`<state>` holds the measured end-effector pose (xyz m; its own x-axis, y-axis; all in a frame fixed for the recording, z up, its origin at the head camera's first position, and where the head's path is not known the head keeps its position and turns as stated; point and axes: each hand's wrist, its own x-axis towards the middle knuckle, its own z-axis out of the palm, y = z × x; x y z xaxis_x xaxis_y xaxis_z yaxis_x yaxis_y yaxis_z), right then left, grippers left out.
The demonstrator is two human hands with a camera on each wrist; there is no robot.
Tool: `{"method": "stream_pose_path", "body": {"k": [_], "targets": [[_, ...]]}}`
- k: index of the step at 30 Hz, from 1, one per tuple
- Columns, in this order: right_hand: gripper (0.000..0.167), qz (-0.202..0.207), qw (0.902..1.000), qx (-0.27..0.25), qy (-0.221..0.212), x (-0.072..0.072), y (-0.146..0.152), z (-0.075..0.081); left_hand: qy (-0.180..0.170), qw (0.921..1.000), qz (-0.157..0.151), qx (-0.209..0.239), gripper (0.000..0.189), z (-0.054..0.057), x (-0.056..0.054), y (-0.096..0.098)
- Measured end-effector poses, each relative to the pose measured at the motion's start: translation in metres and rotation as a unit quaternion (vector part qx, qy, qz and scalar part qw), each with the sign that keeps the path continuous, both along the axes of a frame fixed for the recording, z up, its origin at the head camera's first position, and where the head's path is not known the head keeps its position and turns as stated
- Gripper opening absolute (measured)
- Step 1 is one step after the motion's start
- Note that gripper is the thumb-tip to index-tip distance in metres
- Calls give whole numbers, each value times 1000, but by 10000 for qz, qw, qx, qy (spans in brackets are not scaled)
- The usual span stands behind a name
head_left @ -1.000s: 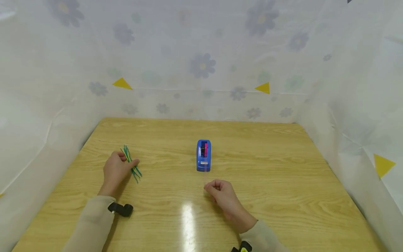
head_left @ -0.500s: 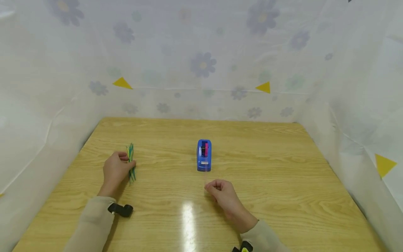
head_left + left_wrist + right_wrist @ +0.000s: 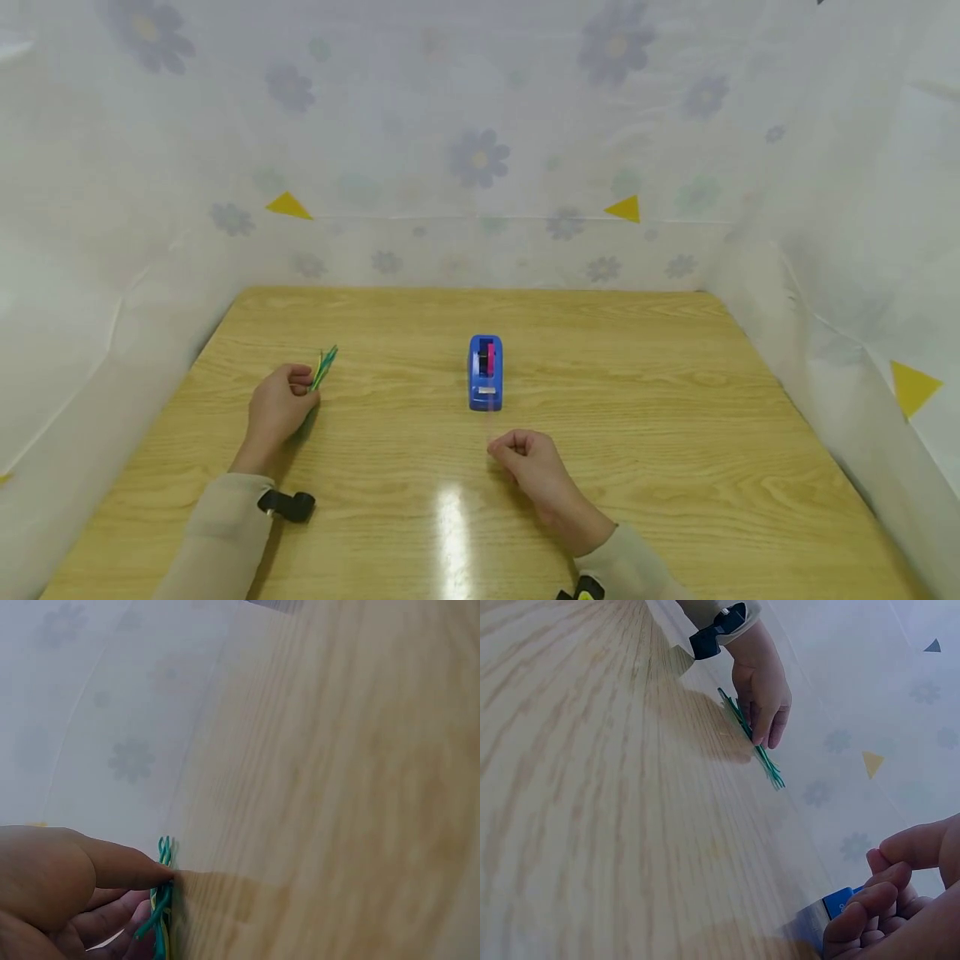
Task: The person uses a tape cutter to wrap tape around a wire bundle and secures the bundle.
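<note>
"Status, please: what do you have on the left of your feed?"

"My left grip is pinching a bundle of thin, wavy green and yellow strands between thumb and fingers. On the right wrist view I see its ends sticking out on both sides of the hand."

"Lying down or lifted?"

"It's over the left part of the yellowish wood-grain counter, low and slanted. From here I can't tell whether it touches the surface."

"And on the other side?"

"My right grip is curled, thumb against forefinger, grasping the free end of a narrow, see-through pinkish strip of tape. I can follow the strip back to a glossy blue tape dispenser, upright near the middle of the counter, just beyond those fingertips. A bright pink roll sits in its slot. Dispenser and strands are well apart."

"Anything around them?"

"I've got a beige sleeve on the left arm with a black wrist strap. Behind the counter hangs a white sheet printed with faded purple flowers, with yellow triangles on it."
</note>
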<state>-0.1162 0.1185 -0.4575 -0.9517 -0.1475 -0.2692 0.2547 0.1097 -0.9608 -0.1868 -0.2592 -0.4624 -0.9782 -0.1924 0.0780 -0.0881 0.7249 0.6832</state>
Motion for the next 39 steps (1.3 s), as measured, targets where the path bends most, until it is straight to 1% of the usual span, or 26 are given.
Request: {"method": "stream_pose_path", "body": {"k": [6, 14, 17, 19, 25, 30, 36, 39], "targets": [[20, -7, 10000, -28, 16, -1, -1, 1, 82, 9999, -138, 64, 36, 2, 1, -2], [20, -57, 10000, -1, -26, 0, -2, 1, 518, 9969, -597, -52, 31, 1, 2, -4], [21, -33, 10000, -4, -13, 1, -2, 1, 502, 9967, -643, -21, 31, 0, 2, -5], [21, -11, 10000, -27, -19, 1, -2, 1, 453, 9971, -618, 3, 32, 1, 3, -6], [22, 32, 9999, -111, -17, 1, -2, 2, 333, 9988, -323, -138, 31, 3, 3, -9], [21, 9, 10000, -72, 33, 1, -2, 2, 70, 9993, -321, -176, 29, 9, 3, -8], [22, 51, 10000, -46, 47, 2, -2, 1, -292, 9991, -240, -216, 30, 13, 3, -8], [21, 51, 10000, -52, 32, 2, -3, 1, -479, 9980, -298, -296, 32, 16, 4, -7]]}}
